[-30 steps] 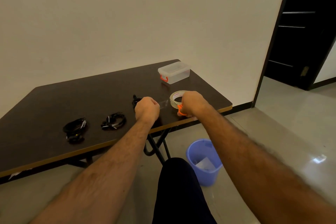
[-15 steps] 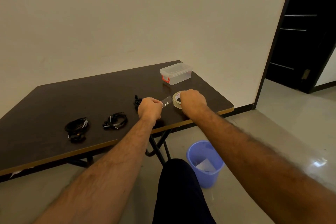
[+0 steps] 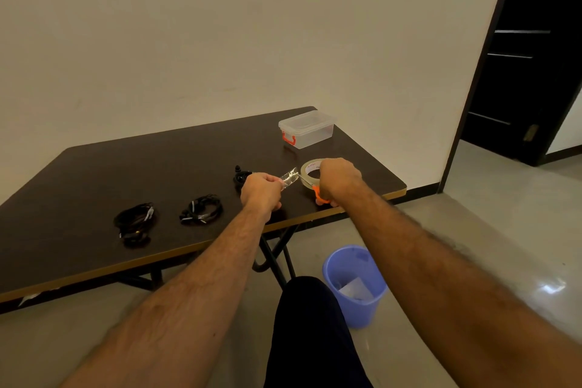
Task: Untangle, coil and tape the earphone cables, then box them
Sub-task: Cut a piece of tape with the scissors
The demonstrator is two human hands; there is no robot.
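On the dark counter (image 3: 94,173) sit a lidded clear box (image 3: 307,129), a tape roll (image 3: 308,171) and three black earphone coils (image 3: 200,209). The left hand (image 3: 261,190) pinches a pulled tape strip (image 3: 290,178); the right hand (image 3: 338,178) grips orange-handled scissors (image 3: 318,194). The tape looks light, clingy, best held by its end. Roll lettering is unreadable.

the dark brown folding table (image 3: 176,164) carries two coiled black earphone cable bundles (image 3: 135,221) (image 3: 201,210) near its front edge, a third black bundle (image 3: 240,176), a clear tape roll (image 3: 310,171) and a lidded clear plastic box with orange clasps (image 3: 307,132) at the far corner.
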